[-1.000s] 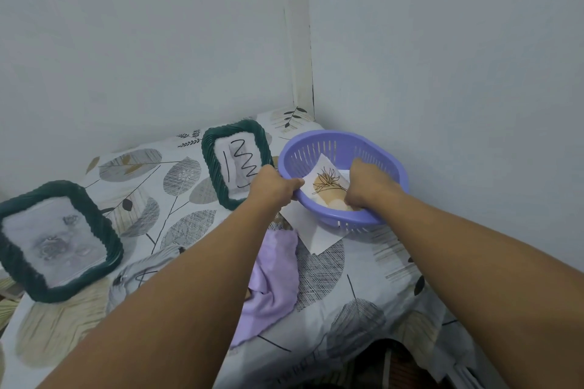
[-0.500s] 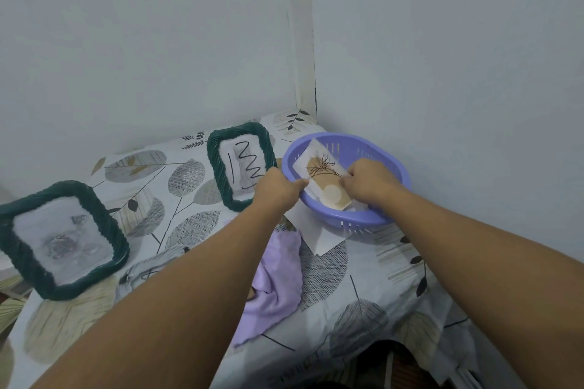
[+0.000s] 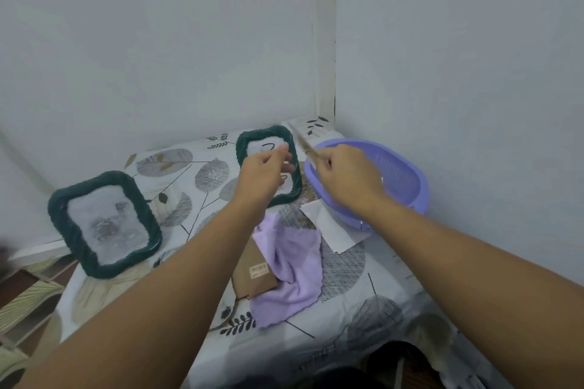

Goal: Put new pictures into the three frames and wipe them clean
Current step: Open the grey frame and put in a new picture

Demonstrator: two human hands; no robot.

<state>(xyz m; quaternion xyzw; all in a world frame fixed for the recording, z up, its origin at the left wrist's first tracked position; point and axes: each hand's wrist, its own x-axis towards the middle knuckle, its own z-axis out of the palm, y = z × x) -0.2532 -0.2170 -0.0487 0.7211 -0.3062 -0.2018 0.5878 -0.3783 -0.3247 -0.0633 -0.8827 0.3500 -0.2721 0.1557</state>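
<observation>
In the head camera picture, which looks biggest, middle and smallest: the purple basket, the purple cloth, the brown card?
1. purple basket
2. purple cloth, close to the basket in size and nearer the camera, so unsure
3. brown card, partly under the cloth

No text can be read: the small label [image 3: 258,270] on the brown backing board [image 3: 252,275] is too blurred to make out, and the black pen squiggle in the far green frame [image 3: 268,164] forms no legible word

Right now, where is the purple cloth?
In the head view the purple cloth lies crumpled on the table at centre, partly over a brown card, just nearer than the purple basket and between the person's forearms.
</observation>
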